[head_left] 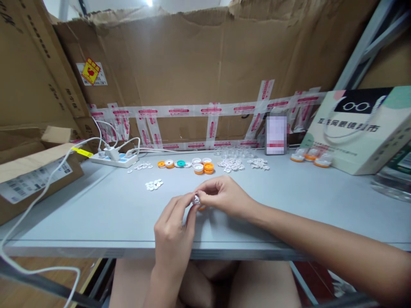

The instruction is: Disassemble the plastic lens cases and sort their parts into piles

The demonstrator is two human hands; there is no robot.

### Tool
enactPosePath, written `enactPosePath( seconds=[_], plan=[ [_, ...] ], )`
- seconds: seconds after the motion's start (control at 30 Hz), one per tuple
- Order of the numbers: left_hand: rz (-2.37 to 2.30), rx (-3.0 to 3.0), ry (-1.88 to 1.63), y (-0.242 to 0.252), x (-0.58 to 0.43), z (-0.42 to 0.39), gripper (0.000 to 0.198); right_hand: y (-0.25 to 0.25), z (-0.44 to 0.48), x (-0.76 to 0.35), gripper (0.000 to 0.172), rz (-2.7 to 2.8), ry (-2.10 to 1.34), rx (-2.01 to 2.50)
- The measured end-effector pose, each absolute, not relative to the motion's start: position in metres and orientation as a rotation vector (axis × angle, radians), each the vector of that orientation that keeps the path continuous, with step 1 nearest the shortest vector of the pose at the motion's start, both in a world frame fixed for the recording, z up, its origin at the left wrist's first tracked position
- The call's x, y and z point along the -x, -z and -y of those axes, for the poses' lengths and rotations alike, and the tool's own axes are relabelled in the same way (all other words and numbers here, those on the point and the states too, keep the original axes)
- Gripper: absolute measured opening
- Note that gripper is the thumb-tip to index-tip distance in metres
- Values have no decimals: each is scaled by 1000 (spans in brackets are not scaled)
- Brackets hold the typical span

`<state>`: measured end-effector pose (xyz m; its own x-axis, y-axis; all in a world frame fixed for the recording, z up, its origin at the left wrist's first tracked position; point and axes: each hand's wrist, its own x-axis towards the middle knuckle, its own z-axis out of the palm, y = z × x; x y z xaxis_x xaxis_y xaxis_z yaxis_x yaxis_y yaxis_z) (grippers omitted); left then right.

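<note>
Between the fingertips of both hands is a small white openwork plastic piece [196, 199]. My left hand [175, 222] pinches it from the left and below, and my right hand [224, 196] grips it from the right. Partly hidden under the fingers, an orange part [201, 208] shows low near the table. Beyond the hands stand stacked orange and white round caps [199, 169]. A pile of white openwork pieces [231, 165] lies behind my right hand, with a smaller pile [258, 164] beside it. White discs [154, 185] are heaped to the left.
A white power strip [115, 159] with cables is at the back left, near an open cardboard box [38, 175]. Clear cups [237, 151] and a phone [276, 134] stand at the back. At right are orange-based domed containers [311, 156], a paper bag [349, 132] and a bottle [396, 171].
</note>
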<state>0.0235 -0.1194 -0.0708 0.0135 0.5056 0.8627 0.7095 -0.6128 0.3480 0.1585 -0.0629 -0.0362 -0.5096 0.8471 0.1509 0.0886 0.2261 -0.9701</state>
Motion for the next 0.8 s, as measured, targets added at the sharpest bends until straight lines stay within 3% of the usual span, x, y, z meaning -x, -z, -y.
enactPosePath(
  seconds=[0.13,0.23,0.43,0.57,0.8],
  plan=[
    [1282,2121,1668,69,-23,120,19,36,57,-157,9,1673,-1503,867],
    [1259,2078,1662,69,-24,121,20,35,55,-158,20,1655,-1588,855],
    [1352,1949,1776,68,-24,124,14,29,61,-159,32,1810,-1401,793],
    [1309,1923,1760,68,-23,124,14,31,60,-156,33,1821,-1520,861],
    [1424,1923,1802,67,-19,123,13,26,15,-195,18,1935,-878,1087]
  ],
)
